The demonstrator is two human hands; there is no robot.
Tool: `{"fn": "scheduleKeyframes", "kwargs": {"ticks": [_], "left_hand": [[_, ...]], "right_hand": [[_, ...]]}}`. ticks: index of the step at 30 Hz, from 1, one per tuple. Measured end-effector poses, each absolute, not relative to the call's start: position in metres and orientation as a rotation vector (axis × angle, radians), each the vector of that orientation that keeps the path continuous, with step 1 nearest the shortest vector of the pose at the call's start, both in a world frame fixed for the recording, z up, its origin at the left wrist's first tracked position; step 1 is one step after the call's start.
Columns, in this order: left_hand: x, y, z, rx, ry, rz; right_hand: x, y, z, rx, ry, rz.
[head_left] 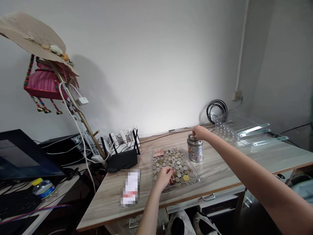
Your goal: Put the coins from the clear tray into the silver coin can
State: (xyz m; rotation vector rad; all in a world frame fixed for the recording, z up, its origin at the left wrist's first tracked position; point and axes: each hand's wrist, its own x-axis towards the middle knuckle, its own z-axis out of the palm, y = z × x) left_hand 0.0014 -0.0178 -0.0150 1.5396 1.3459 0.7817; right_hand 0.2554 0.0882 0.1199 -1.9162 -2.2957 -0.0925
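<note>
A clear tray (197, 179) on the wooden desk holds several coins (174, 161) and a folded banknote (158, 152) at its far left corner. My left hand (165, 176) rests on the near part of the tray, fingers curled and pinched among the coins. My right hand (199, 132) hovers over the top of a small metal tin (195, 150) that stands just right of the tray. Its fingers are closed in a pinch over the lid; what they hold is too small to see.
A black router (121, 159) and white chargers stand left of the tray, a blurred white packet (130, 187) in front. Clear acrylic pieces (246, 130) and a coiled black cable (217, 111) lie at the back right. A monitor, bottle (44, 188) and hat stand fill the left.
</note>
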Motion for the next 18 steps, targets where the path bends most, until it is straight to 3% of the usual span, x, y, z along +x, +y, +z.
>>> {"fn": "scheduleKeyframes", "kwargs": {"ticks": [18], "left_hand": [[0.003, -0.017, -0.016, 1.509, 1.384, 0.783]], "right_hand": [[0.246, 0.113, 0.117, -2.077, -2.279, 0.160]]}}
